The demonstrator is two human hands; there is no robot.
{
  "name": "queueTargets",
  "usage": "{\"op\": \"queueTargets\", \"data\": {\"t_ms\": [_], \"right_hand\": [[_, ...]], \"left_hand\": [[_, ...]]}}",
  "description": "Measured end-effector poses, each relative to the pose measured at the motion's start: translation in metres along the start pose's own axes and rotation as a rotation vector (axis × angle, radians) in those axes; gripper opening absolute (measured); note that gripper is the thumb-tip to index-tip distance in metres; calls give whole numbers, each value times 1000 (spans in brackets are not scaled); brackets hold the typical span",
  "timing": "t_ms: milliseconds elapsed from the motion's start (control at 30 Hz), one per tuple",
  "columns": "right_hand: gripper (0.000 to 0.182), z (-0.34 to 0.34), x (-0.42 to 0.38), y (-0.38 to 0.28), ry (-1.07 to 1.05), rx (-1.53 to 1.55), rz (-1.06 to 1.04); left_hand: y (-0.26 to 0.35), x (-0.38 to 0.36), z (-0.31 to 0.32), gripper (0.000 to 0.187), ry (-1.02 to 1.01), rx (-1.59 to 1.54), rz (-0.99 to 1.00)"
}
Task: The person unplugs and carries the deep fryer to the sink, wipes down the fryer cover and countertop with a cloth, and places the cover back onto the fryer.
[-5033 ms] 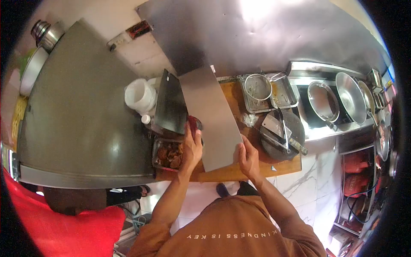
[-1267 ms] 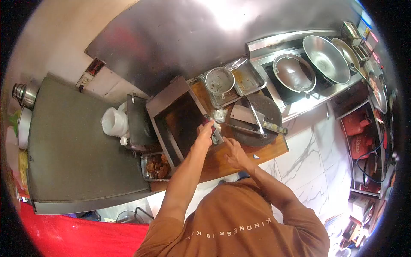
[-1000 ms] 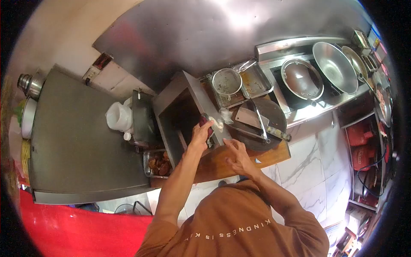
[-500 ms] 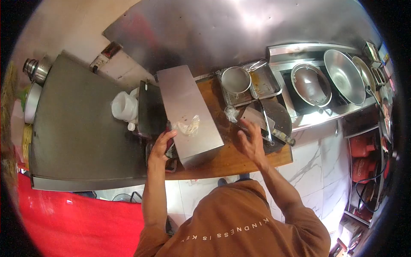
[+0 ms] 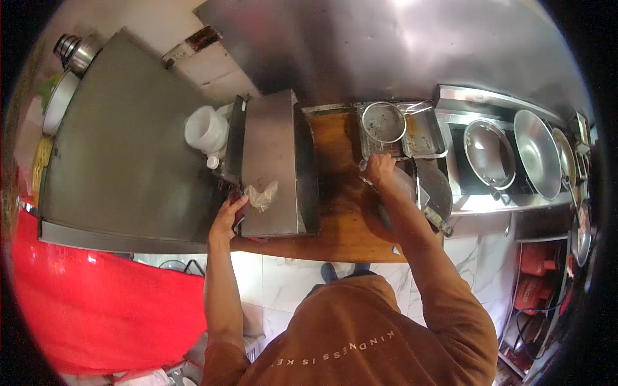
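My left hand (image 5: 223, 220) is at the near left edge of a long metal box (image 5: 267, 154), with its fingers closed around a dark reddish thing (image 5: 240, 207) that is mostly hidden. On the box top lies a crumpled clear plastic bag (image 5: 262, 195), close to my left thumb. My right hand (image 5: 381, 171) reaches across the wooden counter to the near edge of the metal trays, fingers pinched on crumpled clear plastic (image 5: 365, 181). Beneath my right forearm is a round dark board (image 5: 438, 191), bearing a cleaver (image 5: 421, 193) partly covered by the arm.
A round strainer (image 5: 384, 122) rests on a metal tray (image 5: 425, 132). Farther right are a pan (image 5: 489, 154) and a wok (image 5: 537, 154) on the stove. White plastic tubs (image 5: 206, 128) stand left of the box, by a grey worktop (image 5: 122, 148).
My right hand has moved up from over the board to the trays' edge and closed on the plastic. The box's near end has swung left, with my left hand beside it. The view has shifted.
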State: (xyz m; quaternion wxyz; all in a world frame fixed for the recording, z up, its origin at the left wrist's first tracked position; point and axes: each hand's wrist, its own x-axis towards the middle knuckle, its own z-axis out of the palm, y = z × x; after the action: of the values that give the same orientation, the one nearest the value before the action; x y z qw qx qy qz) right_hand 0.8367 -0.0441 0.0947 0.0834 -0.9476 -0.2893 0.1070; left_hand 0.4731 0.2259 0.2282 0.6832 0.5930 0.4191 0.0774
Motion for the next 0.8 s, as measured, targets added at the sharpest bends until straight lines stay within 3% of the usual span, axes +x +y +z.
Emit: {"op": "queueTargets", "data": {"t_ms": [33,100,167,233,267,367,467,533,567,700,800], "right_hand": [[39,1,2,-3,-14,-10,9],[42,84,39,22,112,28,-51],[43,114,60,39,121,94,-71],[42,106,74,45,5,183,-47],[41,123,91,62,-34,423,-137],[34,48,64,56,-139,760,-146],[28,-15,40,50,-141,879,-163],[23,-27,38,51,-96,779,-177],[13,-4,43,56,103,589,-297],[14,31,53,50,-14,226,-539],[17,71,67,47,-68,-26,-592]], "left_hand": [[11,-14,12,72,66,30,7],[15,-21,14,69,166,110,16],[8,-19,5,64,231,209,22],[-3,-20,-16,61,279,96,47],[-9,-22,-23,59,302,41,58],[-15,-46,-32,44,288,-273,96],[-39,-67,-48,37,330,-375,93],[-58,-85,-53,34,362,-404,71],[-68,-93,-50,30,367,-459,111],[-122,-131,-62,26,351,-532,66],[-171,-164,-70,26,436,-555,-3]]}}
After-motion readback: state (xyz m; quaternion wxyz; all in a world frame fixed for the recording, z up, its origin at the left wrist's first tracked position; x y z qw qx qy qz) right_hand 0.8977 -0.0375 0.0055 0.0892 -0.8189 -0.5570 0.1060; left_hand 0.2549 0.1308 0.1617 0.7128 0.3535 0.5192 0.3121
